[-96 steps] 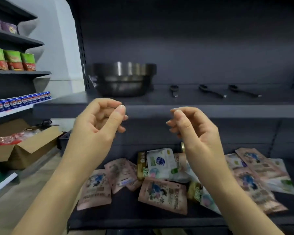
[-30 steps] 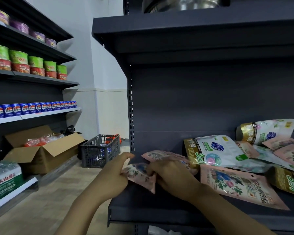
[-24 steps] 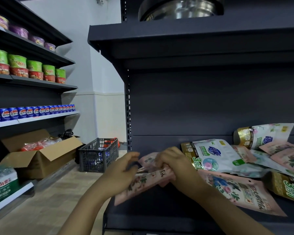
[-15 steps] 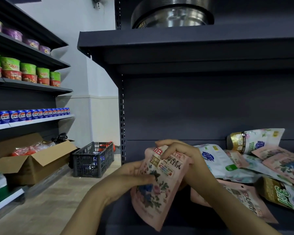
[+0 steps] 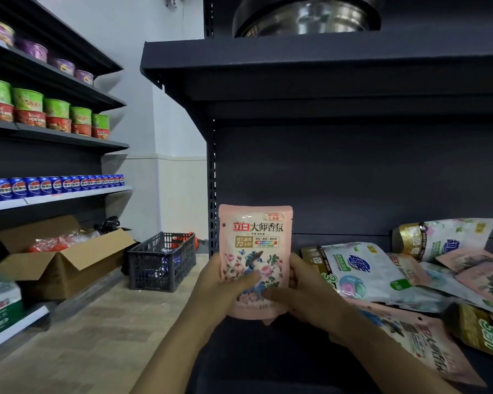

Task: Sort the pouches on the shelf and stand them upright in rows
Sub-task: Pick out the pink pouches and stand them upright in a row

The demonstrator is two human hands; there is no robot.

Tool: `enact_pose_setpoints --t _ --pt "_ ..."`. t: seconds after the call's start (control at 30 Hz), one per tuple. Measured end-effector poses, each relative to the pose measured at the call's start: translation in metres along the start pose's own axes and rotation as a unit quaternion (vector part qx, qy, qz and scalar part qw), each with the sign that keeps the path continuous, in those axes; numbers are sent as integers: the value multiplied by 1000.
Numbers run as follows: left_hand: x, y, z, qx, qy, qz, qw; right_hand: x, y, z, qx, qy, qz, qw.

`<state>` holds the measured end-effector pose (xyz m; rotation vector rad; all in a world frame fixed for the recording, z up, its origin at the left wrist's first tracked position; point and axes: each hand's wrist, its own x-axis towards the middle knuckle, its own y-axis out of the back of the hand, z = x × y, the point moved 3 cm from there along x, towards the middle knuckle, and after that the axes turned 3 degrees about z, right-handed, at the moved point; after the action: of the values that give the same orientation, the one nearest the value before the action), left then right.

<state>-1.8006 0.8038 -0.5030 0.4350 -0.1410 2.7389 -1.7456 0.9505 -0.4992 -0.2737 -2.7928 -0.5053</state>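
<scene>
We are only starting: our left hand (image 5: 225, 282) and right hand (image 5: 302, 294) are holding one pink pouch (image 5: 255, 251) upright, while the pile (image 5: 404, 280) is lying unsorted on the shelf (image 5: 268, 362), right.

Left: open cardboard box (image 5: 60, 260) beside dark plastic crate (image 5: 161, 261) on floor; steel bowl (image 5: 305, 15) on top shelf

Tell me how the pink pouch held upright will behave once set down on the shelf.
The pink pouch probably flexes: both hands support its sides. It looks light, and may topple easily, like the pouches lying flat beside it.
</scene>
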Motion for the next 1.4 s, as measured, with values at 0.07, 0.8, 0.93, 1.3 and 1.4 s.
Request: enact_pose_setpoints --t 0.07,0.8,0.93,1.3,1.4 --pt "2 10 -5 40 15 -44 998 9 -2 5 -21 2 11 1000" --pt "112 42 -56 67 2 19 998 103 -27 49 -257 -53 -119 958" --pt "111 47 -59 59 -3 26 998 103 -28 53 -324 -51 -131 936" --pt "106 41 -57 87 18 -12 996 95 6 62 -535 -74 -82 838" --pt "112 30 -63 111 33 -48 992 92 18 63 -525 -102 -60 843"
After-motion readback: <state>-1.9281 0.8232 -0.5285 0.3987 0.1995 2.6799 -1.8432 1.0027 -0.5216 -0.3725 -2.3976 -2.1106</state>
